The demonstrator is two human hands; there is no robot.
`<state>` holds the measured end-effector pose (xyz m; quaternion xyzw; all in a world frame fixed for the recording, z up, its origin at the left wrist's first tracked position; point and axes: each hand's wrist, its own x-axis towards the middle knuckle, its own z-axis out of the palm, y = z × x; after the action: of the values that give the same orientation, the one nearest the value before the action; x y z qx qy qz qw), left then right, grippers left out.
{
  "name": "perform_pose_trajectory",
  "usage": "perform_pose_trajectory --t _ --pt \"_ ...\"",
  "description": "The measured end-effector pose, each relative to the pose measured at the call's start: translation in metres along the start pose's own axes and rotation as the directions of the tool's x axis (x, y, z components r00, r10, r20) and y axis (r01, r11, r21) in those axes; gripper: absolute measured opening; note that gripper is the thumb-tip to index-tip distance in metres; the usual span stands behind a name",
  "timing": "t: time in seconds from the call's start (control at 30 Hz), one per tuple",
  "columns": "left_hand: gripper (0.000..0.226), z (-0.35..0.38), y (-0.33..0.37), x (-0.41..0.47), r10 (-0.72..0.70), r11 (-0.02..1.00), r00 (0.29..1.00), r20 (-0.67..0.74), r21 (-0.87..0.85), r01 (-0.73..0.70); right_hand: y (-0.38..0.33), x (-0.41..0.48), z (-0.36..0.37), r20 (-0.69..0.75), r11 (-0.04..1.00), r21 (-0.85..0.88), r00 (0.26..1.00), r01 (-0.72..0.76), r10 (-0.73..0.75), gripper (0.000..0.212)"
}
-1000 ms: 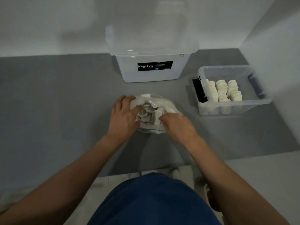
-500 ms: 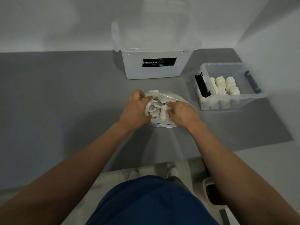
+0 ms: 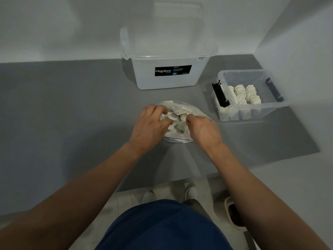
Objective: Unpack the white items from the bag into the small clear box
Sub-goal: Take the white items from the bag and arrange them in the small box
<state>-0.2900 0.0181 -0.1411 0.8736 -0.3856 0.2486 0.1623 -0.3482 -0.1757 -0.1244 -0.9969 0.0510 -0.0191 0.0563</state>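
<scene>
Nearest the camera, both forearms reach out over a blue garment point(image 3: 162, 230) to the bag point(image 3: 191, 107), which sits on the grey table point(image 3: 72, 109) right in front of the person.

L hand point(image 3: 149, 127) grips the bag's left edge w/ curled fingers and holds the mouth open. R hand point(image 3: 203, 130) is at the mouth's right side, knuckles up and fingers curled down in among the white items point(image 3: 177, 121). Its fingertips are hidden behind the hand itself, so I cannot tell whether it has pinched a piece yet or is only feeling for one. The hands are close together, w/ the open bag between them.

The bag looks well filled: a loose heap, pieces lying every which way.

Further out, to the right, the small clear box point(image 3: 252, 114) stands apart from the bag, lid off, black latch point(image 3: 219, 95) on its near-left end. Inside are packed rows point(image 3: 243, 95) of the same white pieces, approx three, filling the left and middle; the right part of the floor shows bare.

Judgement: task is partway, maybe under half, w/ plenty left in the bag.

Farthest back, by the wall, is a big lidded Megabox tub point(image 3: 167, 82), not in play.
</scene>
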Motion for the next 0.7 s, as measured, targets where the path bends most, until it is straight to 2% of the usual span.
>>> perform_pose_trajectory --t 0.1,0.27,0.43,0.53,0.7 --pt "0.004 0.015 0.000 0.000 0.085 0.992 0.979 0.184 0.081 -0.101 0.010 -0.004 -0.001 -0.008 1.000 -0.007 1.000 -0.003 0.003 0.013" --pt "0.003 0.030 0.000 0.004 -0.011 0.983 0.923 0.386 0.171 -0.060 0.019 -0.011 -0.003 0.035 0.999 0.039 0.999 -0.012 0.011 0.030" --pt "0.022 0.034 0.002 0.015 -0.137 0.978 0.877 0.461 0.204 0.046 0.020 -0.013 -0.009 0.023 0.998 0.063 1.000 0.013 -0.015 0.022" --pt "0.025 0.035 0.004 0.018 -0.138 0.976 0.849 0.511 0.217 0.028 0.020 -0.014 -0.011 0.016 0.996 0.084 0.999 0.029 -0.030 0.021" --pt "0.017 0.039 0.006 0.019 -0.203 0.961 0.818 0.538 0.269 0.062 0.024 -0.011 -0.010 0.015 0.994 0.087 0.998 0.063 -0.065 0.021"
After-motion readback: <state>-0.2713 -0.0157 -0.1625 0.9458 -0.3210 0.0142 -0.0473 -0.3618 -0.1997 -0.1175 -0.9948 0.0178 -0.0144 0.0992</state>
